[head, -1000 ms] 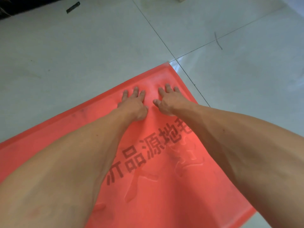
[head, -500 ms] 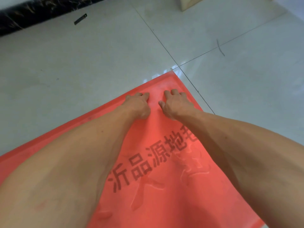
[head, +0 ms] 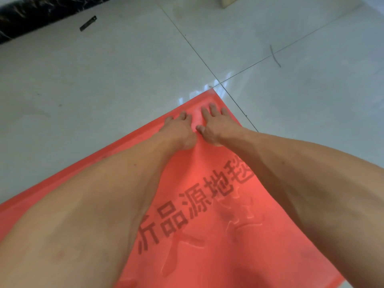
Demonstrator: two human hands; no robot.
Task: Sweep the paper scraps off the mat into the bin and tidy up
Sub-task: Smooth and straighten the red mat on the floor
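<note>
Two hands (head: pixel 179 130) (head: pixel 217 126) nearer the mat (head: pixel 207 163) corner

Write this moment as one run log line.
left hand: flat on red mat | right hand: flat beside it, near corner | bin: not in view

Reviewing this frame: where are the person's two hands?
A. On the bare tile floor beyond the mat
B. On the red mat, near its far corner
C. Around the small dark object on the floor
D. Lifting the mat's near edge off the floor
B: the left hand and the right hand lie side by side on the red mat, just short of its far corner.
</note>
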